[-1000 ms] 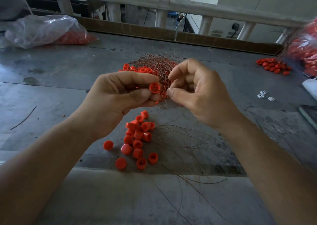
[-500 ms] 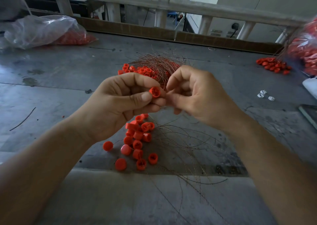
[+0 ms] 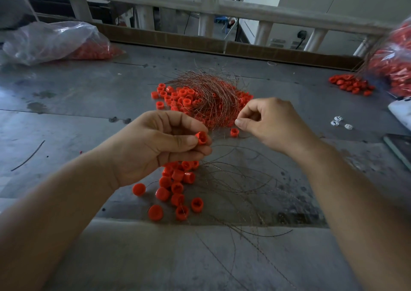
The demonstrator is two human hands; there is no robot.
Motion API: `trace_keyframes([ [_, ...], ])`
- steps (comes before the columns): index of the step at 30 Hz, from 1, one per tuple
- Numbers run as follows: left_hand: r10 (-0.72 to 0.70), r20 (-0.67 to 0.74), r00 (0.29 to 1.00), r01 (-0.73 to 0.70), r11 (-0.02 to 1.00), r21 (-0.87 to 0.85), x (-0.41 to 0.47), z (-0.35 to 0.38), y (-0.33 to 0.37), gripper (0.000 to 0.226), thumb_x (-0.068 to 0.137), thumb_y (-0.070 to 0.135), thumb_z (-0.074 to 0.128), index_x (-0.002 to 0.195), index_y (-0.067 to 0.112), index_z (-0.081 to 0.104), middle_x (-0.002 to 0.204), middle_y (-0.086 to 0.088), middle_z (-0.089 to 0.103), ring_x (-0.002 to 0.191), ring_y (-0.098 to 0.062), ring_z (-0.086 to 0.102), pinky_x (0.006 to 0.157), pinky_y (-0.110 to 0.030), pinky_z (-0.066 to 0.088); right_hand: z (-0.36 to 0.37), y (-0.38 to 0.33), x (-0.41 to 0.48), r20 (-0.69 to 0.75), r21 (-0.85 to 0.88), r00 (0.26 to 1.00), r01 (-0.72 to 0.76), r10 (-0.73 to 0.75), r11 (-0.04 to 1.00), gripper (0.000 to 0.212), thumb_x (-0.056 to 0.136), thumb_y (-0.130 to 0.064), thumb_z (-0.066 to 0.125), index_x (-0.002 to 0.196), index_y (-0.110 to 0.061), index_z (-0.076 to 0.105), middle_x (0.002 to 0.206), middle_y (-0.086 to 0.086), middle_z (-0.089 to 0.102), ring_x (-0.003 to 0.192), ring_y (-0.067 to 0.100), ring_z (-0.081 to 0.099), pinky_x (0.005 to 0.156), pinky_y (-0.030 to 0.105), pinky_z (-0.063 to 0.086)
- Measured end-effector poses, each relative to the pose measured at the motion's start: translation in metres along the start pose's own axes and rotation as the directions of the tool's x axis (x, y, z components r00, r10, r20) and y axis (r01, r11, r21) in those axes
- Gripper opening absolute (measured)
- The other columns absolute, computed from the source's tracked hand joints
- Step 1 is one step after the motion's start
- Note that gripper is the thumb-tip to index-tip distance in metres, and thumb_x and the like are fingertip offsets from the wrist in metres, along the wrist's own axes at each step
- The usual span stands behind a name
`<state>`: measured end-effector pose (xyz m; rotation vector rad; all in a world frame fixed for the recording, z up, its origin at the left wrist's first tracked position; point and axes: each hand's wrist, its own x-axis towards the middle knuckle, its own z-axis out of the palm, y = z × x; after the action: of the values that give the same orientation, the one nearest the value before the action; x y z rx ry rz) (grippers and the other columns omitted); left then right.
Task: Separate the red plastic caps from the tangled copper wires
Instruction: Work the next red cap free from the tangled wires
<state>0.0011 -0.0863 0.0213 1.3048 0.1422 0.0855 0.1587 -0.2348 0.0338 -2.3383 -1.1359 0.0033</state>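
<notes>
The left hand (image 3: 160,148), just left of centre, pinches one red cap (image 3: 202,138) between its thumb and curled fingers. The right hand (image 3: 274,124), apart to its right, presses thumb and forefinger tips together. Whether a strand lies between them cannot be told. Above both hands, tangled copper wires (image 3: 211,95) mound over a heap of caps (image 3: 178,95). Loose caps (image 3: 175,188) lie below the left hand on the grey table (image 3: 77,113).

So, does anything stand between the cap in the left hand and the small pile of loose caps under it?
Nothing visible does. The left hand pinches the cap just above the pile; loose wires lie beside it.
</notes>
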Motion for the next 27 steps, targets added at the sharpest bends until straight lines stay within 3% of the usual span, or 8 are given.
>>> trace_keyframes([
  [6,-0.028,0.001,1.0,0.028,0.999,0.025,0.0,0.0,0.0,0.022,0.063,0.0,0.058,0.075,0.009,0.074,0.078,-0.01,0.072,0.073,-0.018,0.071,0.06,-0.021,0.056,0.005,0.007,0.002,-0.006,-0.057,0.999,0.039,-0.039,0.998,0.006,0.083,-0.016,0.065,0.086,-0.018,0.069,0.074,-0.014,0.055,0.074,0.003,0.052,0.072,0.02,0.041],
  [11,-0.06,0.039,0.997,0.057,0.996,0.067,0.0,0.002,-0.001,0.021,0.064,-0.001,0.058,0.073,0.01,0.073,0.078,-0.012,0.071,0.072,-0.019,0.071,0.06,-0.021,0.056,0.015,-0.01,0.0,0.037,0.022,0.952,0.304,-0.304,0.953,0.017,0.084,-0.004,0.062,0.094,-0.014,0.072,0.09,-0.01,0.058,0.084,0.0,0.052,0.077,0.006,0.039],
  [13,-0.06,0.045,0.997,0.057,0.996,0.075,0.0,0.002,-0.001,0.021,0.064,-0.001,0.058,0.074,0.01,0.074,0.079,-0.013,0.071,0.073,-0.019,0.071,0.06,-0.021,0.056,0.025,-0.015,0.0,0.118,0.03,0.917,0.379,-0.38,0.925,0.02,0.086,-0.003,0.058,0.098,-0.012,0.07,0.102,-0.004,0.063,0.097,0.006,0.054,0.087,0.015,0.041],
  [16,-0.058,0.056,0.997,0.054,0.995,0.081,0.0,0.002,0.0,0.02,0.065,0.0,0.061,0.075,0.011,0.074,0.079,-0.012,0.071,0.074,-0.019,0.071,0.061,-0.021,0.055,0.035,-0.012,0.003,0.198,-0.046,0.913,0.372,-0.356,0.927,0.021,0.09,-0.01,0.054,0.105,-0.013,0.068,0.116,-0.002,0.06,0.11,0.011,0.051,0.096,0.028,0.039],
  [20,-0.049,0.057,0.997,0.044,0.996,0.077,0.0,0.002,0.0,0.019,0.065,0.0,0.062,0.074,0.011,0.074,0.079,-0.011,0.071,0.073,-0.019,0.071,0.06,-0.02,0.055,0.033,-0.002,0.009,0.169,-0.139,0.946,0.3,-0.276,0.944,0.023,0.092,-0.013,0.05,0.109,-0.014,0.067,0.122,-0.003,0.057,0.115,0.01,0.046,0.091,0.015,0.03],
  [24,-0.046,0.064,0.997,0.042,0.997,0.063,0.0,0.003,0.0,0.017,0.066,-0.001,0.063,0.074,0.009,0.074,0.079,-0.011,0.071,0.072,-0.019,0.071,0.059,-0.021,0.055,0.033,0.001,0.01,0.141,-0.137,0.962,0.254,-0.235,0.958,0.023,0.091,-0.014,0.052,0.109,-0.014,0.066,0.121,-0.003,0.057,0.114,0.009,0.047,0.091,0.018,0.034],
  [27,-0.048,0.062,0.997,0.044,0.997,0.064,0.0,0.002,0.0,0.019,0.065,-0.001,0.061,0.074,0.01,0.074,0.079,-0.012,0.071,0.072,-0.019,0.071,0.059,-0.021,0.055,0.035,-0.004,0.009,0.053,-0.089,0.959,0.283,-0.279,0.955,0.021,0.087,-0.014,0.059,0.107,-0.016,0.067,0.107,-0.004,0.057,0.101,0.004,0.045,0.083,0.017,0.035],
])
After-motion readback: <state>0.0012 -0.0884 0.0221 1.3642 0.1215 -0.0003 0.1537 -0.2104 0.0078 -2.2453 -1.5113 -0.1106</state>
